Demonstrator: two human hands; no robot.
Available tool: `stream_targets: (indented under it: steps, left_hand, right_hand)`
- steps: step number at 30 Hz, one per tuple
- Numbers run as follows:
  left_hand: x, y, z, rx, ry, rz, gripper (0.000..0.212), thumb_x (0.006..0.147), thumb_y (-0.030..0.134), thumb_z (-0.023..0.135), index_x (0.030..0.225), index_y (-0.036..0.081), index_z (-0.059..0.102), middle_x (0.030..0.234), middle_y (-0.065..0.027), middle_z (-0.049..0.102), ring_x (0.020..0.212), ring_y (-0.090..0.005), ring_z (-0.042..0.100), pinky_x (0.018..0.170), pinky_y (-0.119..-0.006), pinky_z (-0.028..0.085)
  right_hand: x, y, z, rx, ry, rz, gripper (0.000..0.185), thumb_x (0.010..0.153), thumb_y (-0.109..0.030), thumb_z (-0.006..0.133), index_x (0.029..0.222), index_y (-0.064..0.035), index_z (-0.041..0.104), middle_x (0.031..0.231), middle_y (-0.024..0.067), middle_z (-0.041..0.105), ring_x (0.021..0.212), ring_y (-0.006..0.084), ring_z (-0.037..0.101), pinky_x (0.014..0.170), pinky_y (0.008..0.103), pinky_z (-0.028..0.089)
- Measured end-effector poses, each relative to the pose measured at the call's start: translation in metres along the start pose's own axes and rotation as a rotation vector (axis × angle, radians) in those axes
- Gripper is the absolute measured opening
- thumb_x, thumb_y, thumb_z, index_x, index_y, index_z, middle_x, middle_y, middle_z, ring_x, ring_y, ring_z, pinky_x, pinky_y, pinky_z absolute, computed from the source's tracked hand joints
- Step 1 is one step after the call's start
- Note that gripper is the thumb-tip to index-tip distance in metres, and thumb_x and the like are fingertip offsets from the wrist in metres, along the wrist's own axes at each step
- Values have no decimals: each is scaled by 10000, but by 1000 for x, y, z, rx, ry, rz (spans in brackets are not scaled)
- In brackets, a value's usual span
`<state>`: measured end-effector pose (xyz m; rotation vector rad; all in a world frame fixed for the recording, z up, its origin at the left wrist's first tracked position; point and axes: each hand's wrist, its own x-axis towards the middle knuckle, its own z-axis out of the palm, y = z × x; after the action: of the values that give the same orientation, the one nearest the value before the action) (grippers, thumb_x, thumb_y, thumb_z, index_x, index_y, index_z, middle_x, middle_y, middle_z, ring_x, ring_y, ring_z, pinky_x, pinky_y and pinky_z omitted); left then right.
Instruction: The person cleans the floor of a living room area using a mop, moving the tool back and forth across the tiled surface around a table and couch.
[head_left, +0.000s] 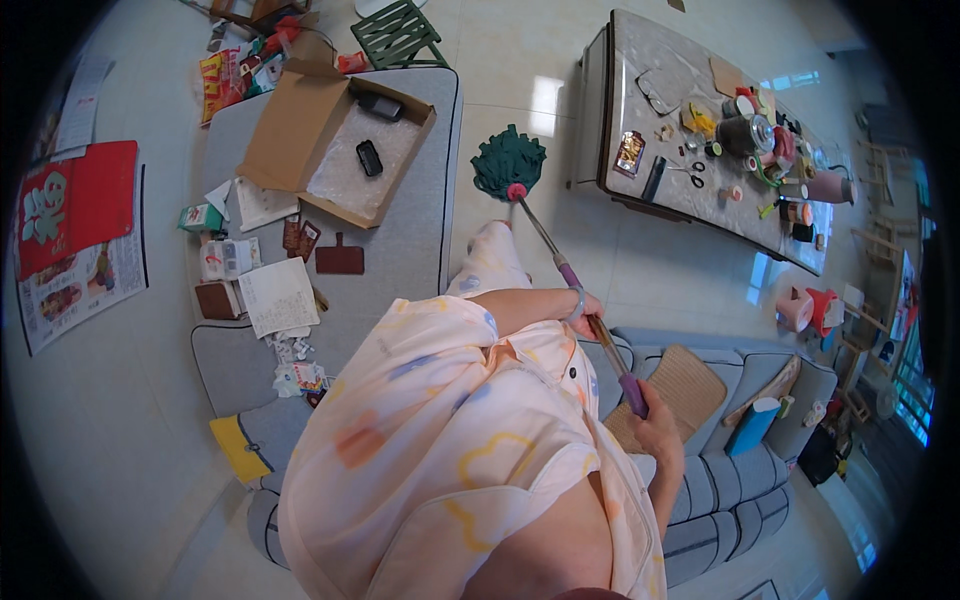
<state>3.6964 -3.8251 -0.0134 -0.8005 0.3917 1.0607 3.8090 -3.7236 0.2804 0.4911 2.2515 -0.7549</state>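
A mop with a purple-and-metal handle (542, 234) slants across the view in front of me. Its green mop head (510, 161) rests on the tiled floor, joined at a pink collar, between the grey couch section and the marble-topped table. My left hand (586, 316), with a band at the wrist, is closed around the middle of the handle. Lower down, my right hand (655, 421) grips the purple end of the handle close to my body. Just ahead of me, a leg in patterned cloth reaches towards the mop head.
Left of the mop, a grey couch section (405, 262) holds an open cardboard box (289, 135) and papers. A marble-topped table (626, 86) with scissors, jars and a kettle stands at upper right. The grey sofa (720, 375) lies beside my right hand. A green slatted stool (396, 34) stands ahead.
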Motion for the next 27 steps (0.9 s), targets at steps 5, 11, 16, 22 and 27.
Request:
stream_targets:
  steps: [5, 11, 16, 22, 27]
  left_hand:
    - [-7, 13, -15, 15, 40, 117, 259, 812, 110, 452, 978, -89, 445, 989, -222, 531, 937, -323, 546, 874, -445, 419]
    - [-64, 67, -35, 334, 268, 337, 240, 757, 151, 536, 880, -55, 525, 813, -179, 601, 705, -256, 624, 662, -369, 530]
    - [-124, 147, -70, 260, 544, 761, 292, 773, 147, 498, 983, -34, 408, 837, -161, 545, 650, -255, 586, 500, -351, 492]
    - [-212, 239, -77, -212, 313, 1113, 413, 862, 369, 379, 1005, -16, 428, 805, -145, 571, 661, -257, 589, 566, -362, 494]
    - [-260, 260, -60, -181, 103, 1096, 521, 884, 423, 315, 1192, 3, 321, 1016, -161, 526, 836, -261, 559, 724, -367, 466]
  right_hand:
    - [10, -26, -6, 382, -58, 178, 493, 727, -63, 555, 1199, -8, 424, 738, 64, 538, 588, 130, 503, 545, 250, 407]
    - [64, -72, 2, 792, -118, 352, 483, 756, -92, 550, 1216, -51, 408, 637, -9, 470, 414, 44, 365, 346, 203, 263]
    - [157, -139, 22, 880, -87, 246, 468, 760, -104, 546, 1207, -77, 410, 614, -7, 458, 402, 49, 359, 329, 201, 259]
    - [334, -251, 13, 878, -85, -50, 436, 755, -112, 545, 1171, -88, 416, 615, 4, 479, 435, 80, 417, 344, 221, 312]
    - [479, -242, -10, 398, 167, -268, 390, 743, -142, 512, 1118, -72, 434, 737, 145, 569, 594, 272, 556, 502, 365, 436]
